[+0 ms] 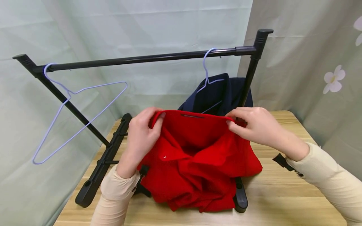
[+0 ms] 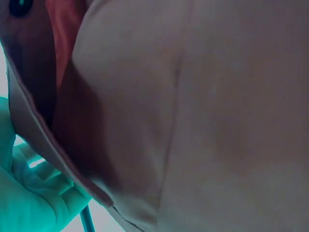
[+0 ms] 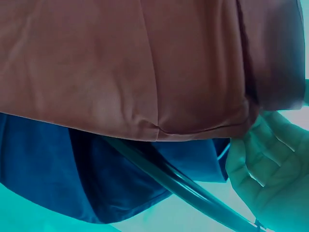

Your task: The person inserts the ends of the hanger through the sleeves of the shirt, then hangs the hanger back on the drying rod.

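Between my two hands, a red garment (image 1: 195, 175) is held up by its top edge, which gapes toward me. A dark label shows inside the far edge, and a small shiny fastener lies on the near front. My left hand (image 1: 142, 135) pinches the left end of that edge, thumb on the near side. At the opposite end, the fingers and thumb of my right hand (image 1: 255, 124) pinch the same edge. The wrist views tint the cloth brownish; a dark button (image 2: 21, 7) appears inside it in the left wrist view. The garment's lower part bunches above the table.
A black clothes rack (image 1: 135, 59) stands on the wooden table (image 1: 288, 191). An unloaded lilac hanger (image 1: 99, 85) hangs at its left end. Near the right post, another lilac hanger (image 1: 205, 67) carries a navy garment (image 1: 217, 97), partly behind the red one. Pale curtains (image 1: 169, 31) surround the table.
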`<state>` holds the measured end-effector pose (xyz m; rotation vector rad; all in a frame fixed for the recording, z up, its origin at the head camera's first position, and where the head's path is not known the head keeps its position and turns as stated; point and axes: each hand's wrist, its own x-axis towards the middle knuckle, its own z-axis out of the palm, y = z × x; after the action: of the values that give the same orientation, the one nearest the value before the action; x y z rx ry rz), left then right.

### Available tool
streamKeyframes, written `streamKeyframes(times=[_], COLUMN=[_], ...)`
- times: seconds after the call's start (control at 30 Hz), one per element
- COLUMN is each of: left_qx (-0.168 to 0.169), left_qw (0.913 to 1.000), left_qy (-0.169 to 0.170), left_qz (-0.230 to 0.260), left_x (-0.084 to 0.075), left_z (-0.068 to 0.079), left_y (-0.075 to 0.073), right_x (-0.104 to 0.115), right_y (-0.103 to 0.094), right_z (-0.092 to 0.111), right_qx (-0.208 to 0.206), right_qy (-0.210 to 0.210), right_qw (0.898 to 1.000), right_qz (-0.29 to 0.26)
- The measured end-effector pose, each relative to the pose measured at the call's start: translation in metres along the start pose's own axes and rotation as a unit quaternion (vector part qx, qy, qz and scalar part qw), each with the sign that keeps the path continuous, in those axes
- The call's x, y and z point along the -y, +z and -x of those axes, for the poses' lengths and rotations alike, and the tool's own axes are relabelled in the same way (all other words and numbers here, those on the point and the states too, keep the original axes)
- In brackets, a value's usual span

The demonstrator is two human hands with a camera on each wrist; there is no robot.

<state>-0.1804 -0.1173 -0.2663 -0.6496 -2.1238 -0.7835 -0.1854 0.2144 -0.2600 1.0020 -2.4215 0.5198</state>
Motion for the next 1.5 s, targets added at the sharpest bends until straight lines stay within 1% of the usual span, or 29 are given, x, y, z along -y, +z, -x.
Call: streamKeyframes(times=[0.07,0.13,0.23,0.37,0.5,0.57,0.67,0.8,0.97,1.03,1.1,1.17,1.23,1.27,1.33,1.4,1.43,1.5], left_qx=[-0.008,-0.008,0.004,0.024,0.044,0.049,0.049,0.048,0.042,0.043,0.051,0.064,0.087,0.103,0.138,0.173,0.188,0.215], left_qw=[0.9999,0.9999,1.0,0.9995,0.9981,0.9976,0.9974,0.9974,0.9981,0.9983,0.998,0.9969,0.9936,0.9905,0.9811,0.9694,0.9647,0.9579], left_qy=[-0.003,-0.005,-0.008,-0.007,-0.007,-0.008,-0.007,-0.01,-0.014,-0.014,-0.009,0.003,0.03,0.047,0.086,0.121,0.133,0.147], left_qz=[-0.008,-0.007,0.002,0.021,0.042,0.049,0.052,0.052,0.043,0.037,0.037,0.044,0.065,0.079,0.105,0.125,0.127,0.12], left_x=[0.001,0.002,0.002,0.0,-0.003,-0.004,-0.005,-0.006,-0.005,-0.004,-0.003,-0.003,-0.003,-0.003,-0.004,-0.006,-0.007,-0.008], left_z=[0.0,-0.001,-0.002,-0.004,-0.004,-0.004,-0.003,-0.005,-0.007,-0.007,-0.007,-0.006,-0.005,-0.004,-0.003,-0.002,-0.001,0.001], left_y=[0.0,0.001,0.002,0.001,0.003,0.006,0.009,0.009,0.007,0.006,0.004,0.002,0.0,-0.001,-0.004,-0.007,-0.008,-0.01], right_x=[0.002,0.002,0.002,0.002,0.003,0.002,0.001,0.0,-0.001,-0.001,0.0,0.0,0.0,0.0,0.001,0.001,0.002,0.003], right_y=[-0.001,-0.001,-0.003,-0.007,-0.011,-0.012,-0.012,-0.012,-0.012,-0.01,-0.009,-0.009,-0.008,-0.008,-0.008,-0.008,-0.008,-0.008], right_z=[0.0,-0.001,-0.002,-0.005,-0.006,-0.005,-0.005,-0.005,-0.006,-0.007,-0.008,-0.008,-0.008,-0.008,-0.008,-0.008,-0.008,-0.008], right_qx=[0.003,-0.001,-0.011,-0.022,-0.025,-0.026,-0.032,-0.033,-0.02,-0.018,-0.02,-0.023,-0.022,-0.018,-0.003,0.017,0.027,0.04], right_qy=[-0.001,-0.004,-0.013,-0.026,-0.021,-0.018,-0.022,-0.047,-0.101,-0.11,-0.104,-0.09,-0.076,-0.07,-0.057,-0.042,-0.035,-0.023], right_qw=[1.0,1.0,0.999,0.997,0.996,0.996,0.995,0.993,0.988,0.989,0.99,0.993,0.995,0.995,0.996,0.997,0.997,0.997], right_qz=[-0.007,-0.024,-0.05,-0.067,-0.082,-0.085,-0.092,-0.108,-0.111,-0.102,-0.088,-0.075,-0.066,-0.064,-0.064,-0.064,-0.065,-0.064])
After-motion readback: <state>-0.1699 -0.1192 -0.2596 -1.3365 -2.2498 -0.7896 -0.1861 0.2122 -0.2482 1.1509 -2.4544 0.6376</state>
